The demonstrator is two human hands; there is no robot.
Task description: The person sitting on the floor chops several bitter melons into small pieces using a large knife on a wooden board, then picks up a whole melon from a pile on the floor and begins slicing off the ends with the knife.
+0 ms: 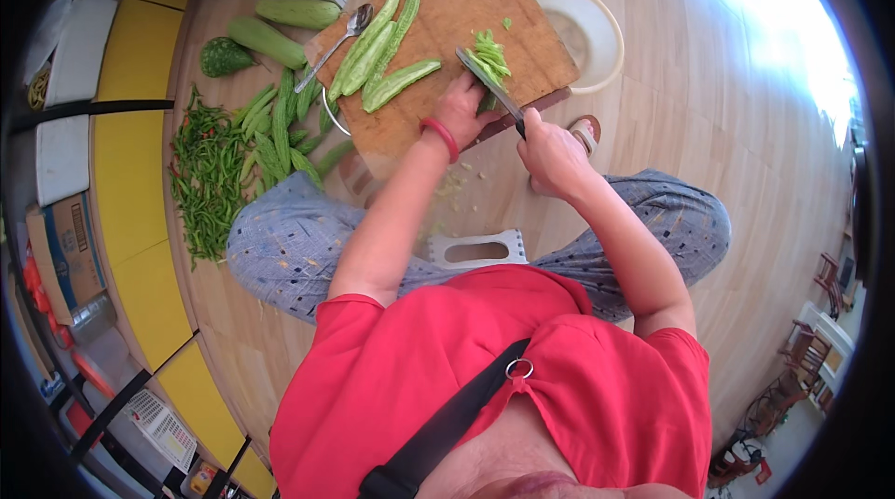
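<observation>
A wooden cutting board (457,10) lies in front of me. My right hand (552,156) is closed round the black handle of a kitchen knife (491,87), its blade slanting up and left across the board. Against the blade's left side, my left hand (459,115) presses down with bent fingers on a green piece of bitter melon (487,102), mostly hidden beneath them. Thin green slices (489,50) are heaped just beyond the blade. Hollowed bitter melon halves (401,84) rest on the board's left part, beside a metal spoon (337,44).
A cream plastic basin (612,42) stands behind the board's right edge. Left on the floor are green chillies (210,173), whole bitter melons (280,122), pale green gourds (266,38) and a dark round squash (224,57). A grey plastic stool (477,250) shows between my knees. Yellow cabinets (130,154) line the left.
</observation>
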